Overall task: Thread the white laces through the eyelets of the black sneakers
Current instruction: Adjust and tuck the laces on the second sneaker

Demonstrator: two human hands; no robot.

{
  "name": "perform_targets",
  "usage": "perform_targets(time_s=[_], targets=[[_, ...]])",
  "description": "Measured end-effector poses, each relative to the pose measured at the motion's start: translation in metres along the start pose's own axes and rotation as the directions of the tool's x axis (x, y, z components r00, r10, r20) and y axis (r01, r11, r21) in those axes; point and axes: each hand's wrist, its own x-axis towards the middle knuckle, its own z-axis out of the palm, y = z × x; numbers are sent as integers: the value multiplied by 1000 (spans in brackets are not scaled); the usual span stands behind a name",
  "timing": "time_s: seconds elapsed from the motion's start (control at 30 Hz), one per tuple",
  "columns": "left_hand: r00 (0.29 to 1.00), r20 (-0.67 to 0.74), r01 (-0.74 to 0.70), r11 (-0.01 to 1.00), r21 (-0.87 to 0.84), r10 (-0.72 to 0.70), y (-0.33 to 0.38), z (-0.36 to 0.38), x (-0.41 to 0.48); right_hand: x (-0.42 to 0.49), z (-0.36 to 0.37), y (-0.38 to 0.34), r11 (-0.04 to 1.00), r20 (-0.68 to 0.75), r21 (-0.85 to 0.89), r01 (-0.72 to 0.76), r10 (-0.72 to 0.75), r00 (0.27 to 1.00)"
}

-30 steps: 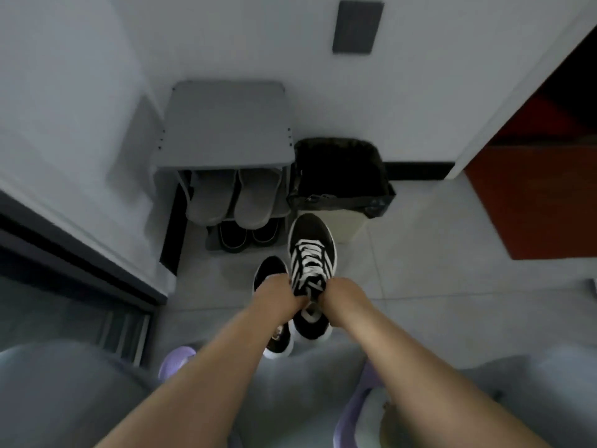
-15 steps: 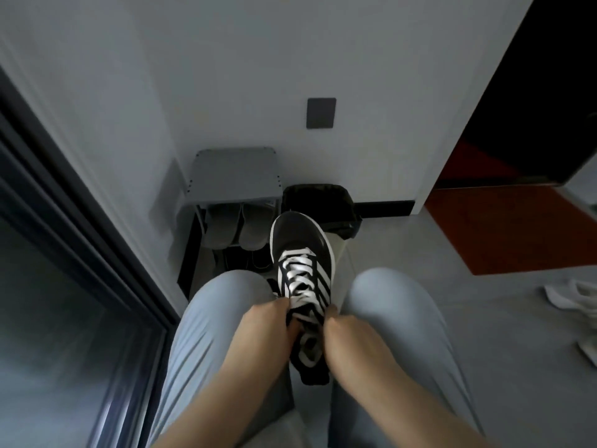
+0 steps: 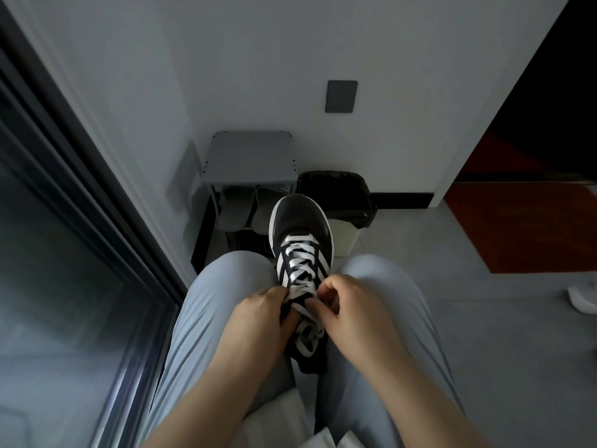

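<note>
Sits with knees apart in pale grey-blue trousers (image 3: pixel 232 286). Holds a black mesh sneaker (image 3: pixel 298 227) with white side stripes and a white sole rim over the gap between the thighs, toe pointing away, heel towards the body, tongue side up. Cannot tell whether the heel rests on the lap.

Up the front of the sneaker, a flat white lace (image 3: pixel 302 263), crossed several times from a straight bar near the toe to the top eyelets beside the hands. Loose loops of the same lace over the dark opening near the heel.

Grips with the left hand (image 3: pixel 258 315) at the sneaker's left upper edge, fingers (image 3: pixel 281 294) curled, thumb and forefinger pinching the lace. Pinches likewise with the right hand (image 3: pixel 347 305) at the right upper edge, fingers curled inward, tips on the lace just beside the top eyelet. Both hands close together, the lacing between them.

Beyond the toe, against the white wall:
- a small grey metal shoe rack (image 3: pixel 250 156) with grey slippers (image 3: pixel 239 205) on its shelf
- just to its right, a pale waste bin lined with a black bag (image 3: pixel 332 185)
- above them, a dark rectangular wall plate (image 3: pixel 341 96)

On the left, a dark-framed glass door (image 3: pixel 48 253). On the right, a red-orange mat (image 3: pixel 523 227) on the grey tiled floor (image 3: pixel 484 318) and part of a white shoe (image 3: pixel 583 299) at the frame's edge.
</note>
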Motion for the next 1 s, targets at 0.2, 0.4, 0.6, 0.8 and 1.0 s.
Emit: perform_targets(time_s=[0.2,0.4,0.6,0.8,1.0], targets=[[1000,-2,-19,1000,-19,19,-5,-9,12,6,-12,-4,956,91,292,-36,10,996],[999,30,-36,998,-51,38,-9,-4,3,4,-2,-2,981,0,194,-3,3,1000],[995,104,11,980,-199,10,-10,-7,7,11,-7,2,970,9,243,3,-5,1000],[978,202,113,936,-334,-46,-10,-15,18,11,-11,-2,947,65,320,35,-59,996],[962,271,104,939,-327,-12,-8,-20,29,20,-20,5,974,251,225,-9,-49,967]])
